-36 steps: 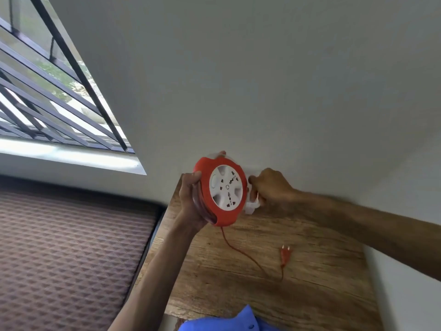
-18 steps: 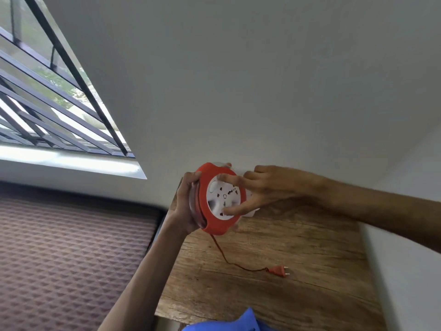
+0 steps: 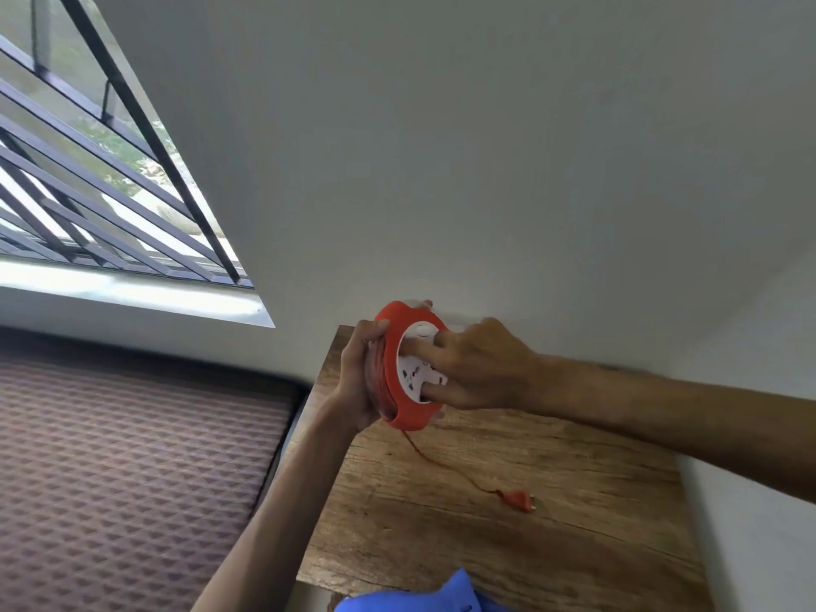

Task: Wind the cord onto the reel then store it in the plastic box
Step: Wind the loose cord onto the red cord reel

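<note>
Reel [image 3: 404, 382] in orange, held up on edge above the wooden tabletop [image 3: 552, 501]: my left hand [image 3: 360, 382] grips its back rim, while my right hand [image 3: 477, 368] presses fingers into the white socket face [image 3: 415, 368], grasping it. Wound cord shows between the flanges; I see the loose orange cord [image 3: 437, 461] trailing down to its plug [image 3: 516, 500] lying on the wood.

Smooth orange plastic reel [image 3: 402, 417] with glossy white face, gripped by the left hand [image 3: 358, 382], thin orange cord [image 3: 446, 468] below it, matt rough-grained wooden tabletop [image 3: 508, 536] beneath both hands
</note>
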